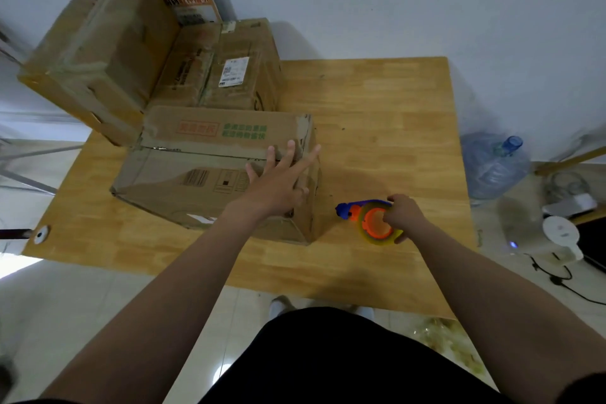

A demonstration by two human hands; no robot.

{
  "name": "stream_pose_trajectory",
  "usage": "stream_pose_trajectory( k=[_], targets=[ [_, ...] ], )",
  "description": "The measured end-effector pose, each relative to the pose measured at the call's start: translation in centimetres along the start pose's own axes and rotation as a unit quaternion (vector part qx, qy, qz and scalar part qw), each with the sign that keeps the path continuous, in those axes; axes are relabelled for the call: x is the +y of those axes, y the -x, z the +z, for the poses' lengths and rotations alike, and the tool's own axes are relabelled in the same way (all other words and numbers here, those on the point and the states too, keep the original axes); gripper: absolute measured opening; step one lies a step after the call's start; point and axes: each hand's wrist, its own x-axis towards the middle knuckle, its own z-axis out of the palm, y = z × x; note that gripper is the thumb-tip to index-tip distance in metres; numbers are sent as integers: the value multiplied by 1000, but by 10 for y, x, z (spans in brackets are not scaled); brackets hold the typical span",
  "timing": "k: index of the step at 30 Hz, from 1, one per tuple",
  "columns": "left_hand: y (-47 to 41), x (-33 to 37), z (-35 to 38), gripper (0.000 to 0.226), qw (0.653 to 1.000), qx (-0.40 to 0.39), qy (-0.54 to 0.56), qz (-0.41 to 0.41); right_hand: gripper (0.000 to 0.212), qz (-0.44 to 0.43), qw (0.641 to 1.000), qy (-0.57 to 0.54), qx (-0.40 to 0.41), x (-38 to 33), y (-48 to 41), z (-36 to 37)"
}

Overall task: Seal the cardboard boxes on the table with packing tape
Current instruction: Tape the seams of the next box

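Cardboard box lies closed under the left hand, and its long top seam runs away to the left of the fingertips. That hand is flat and open, with its fingers straight and fanned over the right end of the box top, the tips reaching the seam. Whether the palm bears down or only rests there cannot be told.

Just right of it, past the box's near right corner and apart from the cardboard, the right hand is curled round a tape dispenser. Its thumb and fingers clasp the yellowish tape roll on its orange hub. The dispenser's blue nose points left from the grip toward the box corner. Dispenser and hand are low over the wooden table; contact with the tabletop cannot be judged.

Beyond the left hand's fingertips, just behind the near box, stands a labelled box with a white shipping label on top. Further left, a large box reaches past the table's left edge. Well to the right of the right hand, off the table, sits a blue-tinted water jug, with a white appliance nearer.
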Motion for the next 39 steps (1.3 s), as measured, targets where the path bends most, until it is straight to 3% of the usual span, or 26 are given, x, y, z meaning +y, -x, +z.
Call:
stream_pose_trajectory(
  k=[3,9,14,18,20,23,28,31,39],
  targets=[
    [5,-7,-3,79,997,38,58,16,59,-41,996,73,34,-14,9,-11],
    [12,-32,-7,80,983,95,150,43,49,-154,981,56,102,-84,50,-33],
    [19,-73,-23,75,979,103,171,38,45,-223,955,112,163,-147,85,-30],
    [27,-119,-42,69,988,82,125,25,43,-248,923,214,203,-191,112,-8],
    [30,-144,-52,58,996,69,40,31,44,-263,906,264,201,-212,124,9],
    [32,-176,-62,50,996,48,-73,28,43,-288,899,279,177,-240,134,41],
    [28,-213,-66,57,994,17,-92,48,49,-364,873,302,114,-278,135,103],
    [25,-230,-61,63,994,-2,-106,36,57,-330,893,294,83,-285,134,135],
    [30,-265,-60,82,992,7,-119,-34,70,-190,940,246,141,-264,140,150]
  ],
)
